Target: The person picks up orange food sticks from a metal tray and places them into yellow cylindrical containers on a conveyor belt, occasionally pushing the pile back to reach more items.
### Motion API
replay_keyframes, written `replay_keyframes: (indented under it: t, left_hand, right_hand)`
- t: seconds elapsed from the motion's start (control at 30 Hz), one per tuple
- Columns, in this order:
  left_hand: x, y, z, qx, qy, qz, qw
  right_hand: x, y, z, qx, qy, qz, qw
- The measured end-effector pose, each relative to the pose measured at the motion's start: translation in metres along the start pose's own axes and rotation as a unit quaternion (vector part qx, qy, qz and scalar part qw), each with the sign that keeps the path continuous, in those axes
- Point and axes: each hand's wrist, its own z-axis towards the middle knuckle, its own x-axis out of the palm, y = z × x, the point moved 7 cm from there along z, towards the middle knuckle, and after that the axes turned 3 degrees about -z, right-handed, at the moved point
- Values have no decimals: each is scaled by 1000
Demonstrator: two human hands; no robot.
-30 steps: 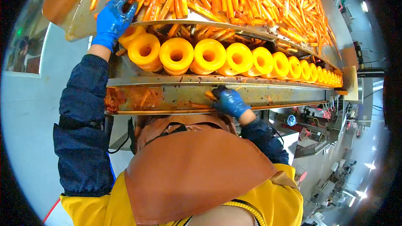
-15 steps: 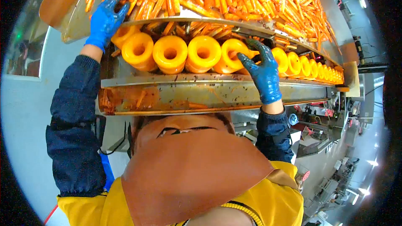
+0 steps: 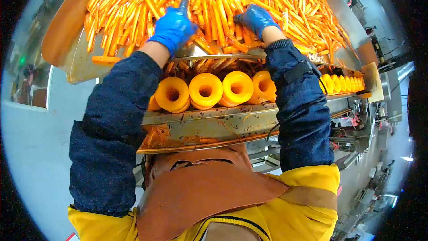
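A heap of orange sticks [image 3: 276,0] fills a steel tray [image 3: 76,58] in front of me. My left hand [image 3: 173,27], in a blue glove, rests on the sticks near the tray's front lip, fingers curled into the pile. My right hand [image 3: 255,18], also gloved in blue, lies on the sticks a little to the right, fingers bent down among them. Whether either hand grips a stick is hidden. Below the tray lip runs a row of yellow-orange rollers [image 3: 206,90], partly covered by my dark blue sleeves.
A stained steel rail [image 3: 200,127] runs under the rollers, with orange scraps stuck on it. My brown apron [image 3: 205,192] and yellow top fill the foreground. Factory machines [image 3: 356,138] stand at lower right; a window [image 3: 26,80] is at left.
Both hands moved up and inward onto the stick heap: the left from the tray's left corner, the right from the rail, past the rollers. The view tilted, showing more of the tray.
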Motion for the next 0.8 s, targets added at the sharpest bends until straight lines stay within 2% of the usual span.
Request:
replay_keyframes:
  t: [0.03,0.1,0.13,0.17,0.2,0.23,0.3,0.37,0.4,0.5,0.53,0.6,0.67,0.7,0.77,0.8]
  left_hand:
    - [-6,12,7,1,1,1,1000]
    - [-14,43,19,13,41,-183,982]
    - [-18,62,25,33,14,-212,977]
    - [-21,74,29,54,-15,-241,969]
    - [-34,71,19,26,36,-309,950]
    - [-38,72,21,70,15,-366,928]
    - [-45,80,13,48,39,-394,917]
    - [-53,79,4,75,51,-440,893]
    - [-56,76,-4,62,70,-450,888]
    - [-56,83,-24,0,69,-487,871]
    - [-74,70,-37,158,14,-316,936]
    - [-84,72,-48,179,-10,-277,944]
    - [-90,69,-61,186,-30,-301,935]
    - [-92,68,-67,185,-41,-317,929]
    - [-87,68,-71,163,-35,-356,920]
    - [-83,72,-71,116,-30,-401,908]
  right_hand:
    - [5,-12,14,3,-8,14,1000]
    - [12,-33,27,-83,23,46,995]
    - [13,-54,22,26,12,245,969]
    - [25,-69,14,104,48,412,904]
    - [18,-72,6,70,12,432,899]
    - [9,-75,-2,36,-26,452,891]
    - [7,-94,-7,28,-53,422,905]
    - [11,-124,-10,64,-112,381,916]
    - [4,-130,-18,54,-139,321,935]
    - [-16,-131,-56,58,-127,383,913]
    - [-27,-125,-73,29,-142,396,907]
    - [-37,-125,-105,46,-142,435,888]
    - [-28,-126,-133,60,-138,535,831]
    - [-19,-129,-150,115,-100,519,841]
    - [-5,-118,-179,75,-21,508,858]
    - [-5,-115,-187,17,-40,390,920]
